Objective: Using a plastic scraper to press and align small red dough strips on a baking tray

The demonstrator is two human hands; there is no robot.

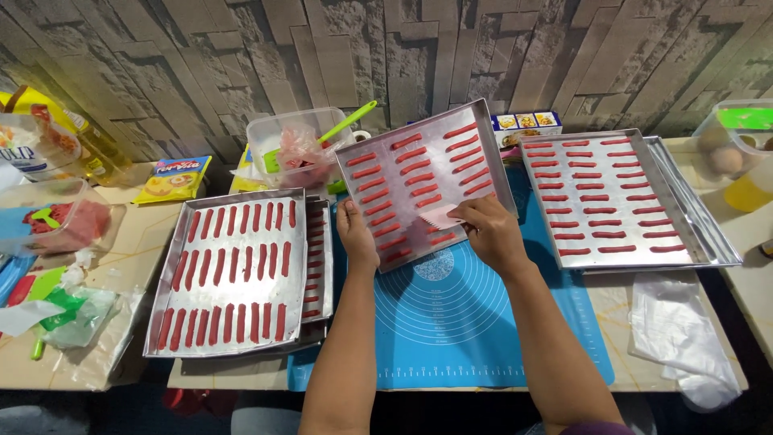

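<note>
Silver metal fills my view: the middle baking tray (378, 181) is tipped up off the blue silicone mat (451, 322), its near edge low and its far edge raised toward the wall. My left hand (356, 234) has its grip clenched on the tray's lower left edge, thumb on top. My right hand (491, 234) pinches a pale pink scraper (442, 216) between fingers and thumb, the blade laid flat against the tray's surface near its lower right corner.

The tray's long axis runs from lower left to upper right, skewed against the table (145, 242) edge. On it the red dough strips (403, 169) lie in three columns, each strip's long axis running across the tray, pointing up to the right; I count roughly thirty, some hidden behind my hand.

Three trays show fully. The left tray (173, 274) lies flat with two rows of upright strips, about ten or eleven in each, long axes pointing away from me; another tray's edge peeks out from beneath its right side. The right tray (684, 205) lies flat with three columns of sideways strips, about nine each. One clear tub (266, 133) with a green spatula (348, 121) stands behind the middle tray.
</note>
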